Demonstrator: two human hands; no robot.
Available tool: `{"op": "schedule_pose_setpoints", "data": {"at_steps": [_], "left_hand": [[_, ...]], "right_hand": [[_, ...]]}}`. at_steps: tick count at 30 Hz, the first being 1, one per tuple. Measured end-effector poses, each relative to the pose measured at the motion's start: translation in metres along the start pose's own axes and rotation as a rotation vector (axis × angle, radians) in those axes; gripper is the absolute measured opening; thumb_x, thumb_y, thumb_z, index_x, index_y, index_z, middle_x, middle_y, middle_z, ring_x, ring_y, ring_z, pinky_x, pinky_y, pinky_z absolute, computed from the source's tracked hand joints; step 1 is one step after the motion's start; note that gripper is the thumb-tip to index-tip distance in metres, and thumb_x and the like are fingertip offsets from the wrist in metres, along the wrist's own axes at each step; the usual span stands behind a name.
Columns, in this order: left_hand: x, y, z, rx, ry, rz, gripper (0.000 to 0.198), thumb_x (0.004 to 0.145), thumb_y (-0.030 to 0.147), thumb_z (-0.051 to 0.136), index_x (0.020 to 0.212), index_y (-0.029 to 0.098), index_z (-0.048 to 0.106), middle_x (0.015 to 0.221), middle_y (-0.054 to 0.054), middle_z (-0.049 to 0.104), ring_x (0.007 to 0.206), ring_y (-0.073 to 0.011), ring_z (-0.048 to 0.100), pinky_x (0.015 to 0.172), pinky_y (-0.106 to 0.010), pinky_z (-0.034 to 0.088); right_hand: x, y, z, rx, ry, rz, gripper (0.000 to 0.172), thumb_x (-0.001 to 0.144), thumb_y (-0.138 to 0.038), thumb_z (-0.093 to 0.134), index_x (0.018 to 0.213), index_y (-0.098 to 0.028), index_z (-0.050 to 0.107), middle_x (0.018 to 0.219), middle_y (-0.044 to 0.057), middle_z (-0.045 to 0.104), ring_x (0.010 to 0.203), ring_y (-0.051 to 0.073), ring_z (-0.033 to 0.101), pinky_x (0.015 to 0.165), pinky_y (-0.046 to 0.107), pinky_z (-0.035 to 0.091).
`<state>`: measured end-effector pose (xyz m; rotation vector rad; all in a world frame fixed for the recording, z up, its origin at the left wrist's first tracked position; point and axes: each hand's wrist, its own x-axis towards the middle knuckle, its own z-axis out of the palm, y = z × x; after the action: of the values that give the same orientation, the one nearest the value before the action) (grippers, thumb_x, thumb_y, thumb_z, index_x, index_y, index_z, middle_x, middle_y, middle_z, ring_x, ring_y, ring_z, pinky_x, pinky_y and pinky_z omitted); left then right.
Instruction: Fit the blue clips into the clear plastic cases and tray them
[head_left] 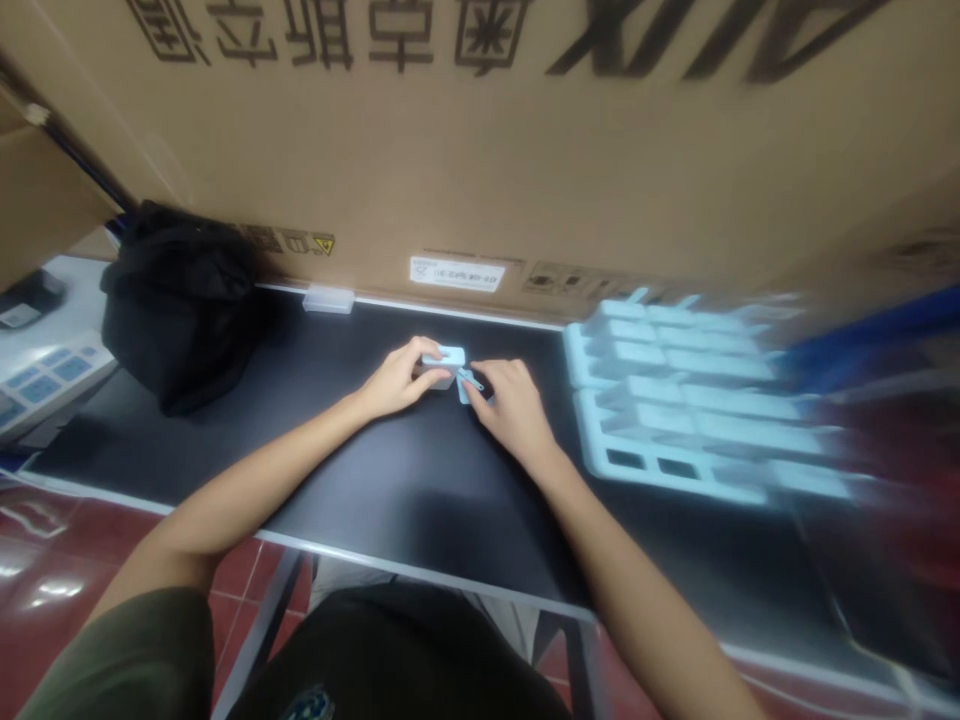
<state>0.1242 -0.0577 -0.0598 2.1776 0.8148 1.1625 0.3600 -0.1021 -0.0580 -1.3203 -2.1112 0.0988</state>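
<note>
My left hand [406, 377] is closed around a small box with a light blue top [452, 355] and a paler, see-through-looking lower part. Just right of it, my right hand [510, 398] pinches a small light blue flat piece [463, 388] between thumb and fingers. A thin strip or loop juts from that piece; its exact kind is too small to tell. Both hands are above the middle of the black tabletop [360, 480], the two blue things almost touching.
Light blue trays [645, 470] holding rows of blue boxes stand on the right, blurred. A black bag [180, 300] sits at the left, near a white printed box [60, 380]. A clear lid-like piece [328, 299] lies at the back edge, before a large cardboard box [450, 160].
</note>
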Motion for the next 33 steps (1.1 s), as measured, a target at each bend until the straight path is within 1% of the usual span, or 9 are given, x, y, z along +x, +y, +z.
{"op": "schedule_pose_setpoints", "data": {"at_steps": [4, 7, 10, 12, 15, 18, 23, 26, 33], "left_hand": [[-0.003, -0.004, 0.000, 0.057, -0.033, -0.004, 0.036, 0.098, 0.048, 0.071, 0.117, 0.022, 0.054, 0.120, -0.010, 0.071, 0.087, -0.0176, 0.076, 0.074, -0.030, 0.062], [-0.005, -0.002, -0.002, 0.143, -0.066, 0.005, 0.041, 0.098, 0.045, 0.071, 0.127, 0.022, 0.052, 0.121, -0.010, 0.072, 0.085, -0.0180, 0.077, 0.078, -0.031, 0.061], [-0.005, 0.002, -0.004, 0.147, -0.100, -0.044, 0.054, 0.097, 0.044, 0.072, 0.139, 0.022, 0.048, 0.125, -0.011, 0.072, 0.090, -0.0203, 0.078, 0.083, -0.031, 0.062], [-0.004, 0.005, -0.004, 0.142, -0.125, -0.099, 0.059, 0.096, 0.047, 0.073, 0.143, 0.022, 0.047, 0.120, -0.009, 0.074, 0.088, -0.0208, 0.078, 0.082, -0.031, 0.061], [-0.003, 0.009, -0.004, 0.141, -0.171, -0.124, 0.055, 0.096, 0.049, 0.071, 0.140, 0.022, 0.052, 0.109, -0.006, 0.076, 0.085, -0.0205, 0.077, 0.081, -0.031, 0.060], [-0.002, 0.013, -0.002, 0.140, -0.201, -0.117, 0.049, 0.097, 0.049, 0.070, 0.136, 0.023, 0.055, 0.104, -0.004, 0.077, 0.084, -0.0196, 0.076, 0.079, -0.028, 0.058], [-0.001, 0.015, -0.002, 0.145, -0.228, -0.105, 0.048, 0.097, 0.050, 0.067, 0.134, 0.022, 0.056, 0.100, -0.003, 0.076, 0.077, -0.0184, 0.074, 0.073, -0.027, 0.055], [0.000, 0.014, -0.003, 0.132, -0.243, -0.106, 0.047, 0.098, 0.049, 0.066, 0.134, 0.022, 0.055, 0.100, -0.003, 0.075, 0.080, -0.0194, 0.074, 0.075, -0.027, 0.055], [0.000, 0.012, -0.002, 0.101, -0.240, -0.128, 0.047, 0.097, 0.048, 0.066, 0.134, 0.021, 0.055, 0.083, 0.001, 0.069, 0.068, -0.0171, 0.068, 0.066, -0.025, 0.051]], "right_hand": [[0.001, -0.003, 0.012, 0.014, -0.041, 0.037, 0.015, 0.097, -0.021, 0.056, 0.105, -0.019, 0.068, 0.093, 0.010, 0.074, 0.089, 0.026, 0.065, 0.086, 0.039, 0.052], [-0.001, 0.001, 0.011, 0.050, -0.024, 0.104, 0.020, 0.091, -0.016, 0.056, 0.108, -0.018, 0.066, 0.089, 0.009, 0.072, 0.083, 0.024, 0.066, 0.082, 0.037, 0.054], [0.000, 0.001, 0.000, 0.094, 0.056, 0.152, 0.026, 0.091, -0.019, 0.054, 0.115, -0.018, 0.065, 0.091, 0.009, 0.071, 0.078, 0.022, 0.066, 0.081, 0.038, 0.056], [0.002, -0.004, -0.012, 0.133, 0.135, 0.163, 0.022, 0.094, -0.022, 0.053, 0.112, -0.019, 0.065, 0.090, 0.008, 0.069, 0.075, 0.021, 0.065, 0.079, 0.037, 0.056], [0.004, -0.020, -0.027, 0.288, 0.259, 0.173, 0.014, 0.101, -0.029, 0.053, 0.102, -0.021, 0.064, 0.092, 0.007, 0.068, 0.077, 0.019, 0.067, 0.074, 0.034, 0.057], [0.004, -0.035, -0.034, 0.520, 0.324, 0.117, 0.012, 0.104, -0.031, 0.055, 0.104, -0.022, 0.063, 0.102, 0.007, 0.067, 0.079, 0.018, 0.070, 0.070, 0.032, 0.058], [0.007, -0.049, -0.027, 0.539, 0.289, -0.036, 0.010, 0.104, -0.022, 0.055, 0.105, -0.021, 0.065, 0.102, 0.007, 0.066, 0.081, 0.017, 0.068, 0.072, 0.032, 0.056], [0.013, -0.055, -0.024, 0.468, 0.271, -0.042, 0.013, 0.105, -0.024, 0.052, 0.100, -0.021, 0.065, 0.101, 0.008, 0.068, 0.081, 0.018, 0.066, 0.072, 0.032, 0.054], [0.026, -0.059, -0.025, 0.348, 0.180, -0.027, 0.020, 0.104, -0.030, 0.046, 0.095, -0.023, 0.062, 0.100, 0.011, 0.068, 0.093, 0.025, 0.062, 0.083, 0.042, 0.052]]}}
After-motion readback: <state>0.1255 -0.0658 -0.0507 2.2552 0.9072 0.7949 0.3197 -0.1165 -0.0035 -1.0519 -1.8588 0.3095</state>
